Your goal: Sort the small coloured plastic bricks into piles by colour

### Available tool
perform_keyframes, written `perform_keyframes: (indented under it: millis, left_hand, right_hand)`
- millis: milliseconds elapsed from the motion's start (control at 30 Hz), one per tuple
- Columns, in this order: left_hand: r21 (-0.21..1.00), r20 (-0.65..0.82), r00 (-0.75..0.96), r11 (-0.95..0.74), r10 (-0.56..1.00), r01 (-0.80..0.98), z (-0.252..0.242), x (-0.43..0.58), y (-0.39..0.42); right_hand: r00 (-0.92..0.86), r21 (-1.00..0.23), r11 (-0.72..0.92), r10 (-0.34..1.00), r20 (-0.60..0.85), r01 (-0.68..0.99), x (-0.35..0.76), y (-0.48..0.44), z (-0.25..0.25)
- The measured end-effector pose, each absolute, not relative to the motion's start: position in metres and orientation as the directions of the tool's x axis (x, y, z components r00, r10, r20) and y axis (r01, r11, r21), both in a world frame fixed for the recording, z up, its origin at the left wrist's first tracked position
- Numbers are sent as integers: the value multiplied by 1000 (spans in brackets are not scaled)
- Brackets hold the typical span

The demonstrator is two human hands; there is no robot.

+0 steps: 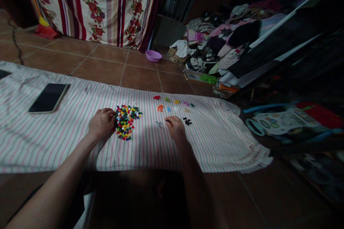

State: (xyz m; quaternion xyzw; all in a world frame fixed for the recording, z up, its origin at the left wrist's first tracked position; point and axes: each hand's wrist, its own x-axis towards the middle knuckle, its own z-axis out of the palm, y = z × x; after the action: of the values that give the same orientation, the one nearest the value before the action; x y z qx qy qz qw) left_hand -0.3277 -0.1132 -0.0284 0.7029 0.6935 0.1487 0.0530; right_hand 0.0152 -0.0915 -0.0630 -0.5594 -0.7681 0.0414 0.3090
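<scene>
Forearms [64, 171], colourful pile [125, 121] between left hand [101, 123] and right hand [176, 128]

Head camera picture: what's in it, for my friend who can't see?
A person's left hand is at a multicoloured pile of little blocks on striped cloth; the right hand holds dark pieces near small single-colour groups. A smartphone lies at left.
</scene>
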Motion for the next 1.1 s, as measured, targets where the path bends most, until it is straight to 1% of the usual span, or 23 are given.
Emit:
perform_keyframes:
  millis: [133,467,700,900,1100]
  left_hand:
    - [269,126,-4,-30,992,963,-29,-328,-113]
    - [295,152,-18,-28,988,955,-33,-329,-112]
    - [274,101,-9,-19,995,962,-29,-328,-113]
    - [275,105,-9,-20,994,961,-28,-328,-114]
    - [284,84,-14,-10,996,959,-25,-327,-114]
  right_hand:
    - [-163,-407,351,889,429,844,16,-92,-62]
    - [-124,-394,330,877,464,858,11,-90,-64]
    - [-102,-433,332,875,473,838,10,-88,-65]
    - [-88,-451,333,872,482,828,9,-88,-64]
    - [-51,-489,319,873,485,812,13,-88,-52]
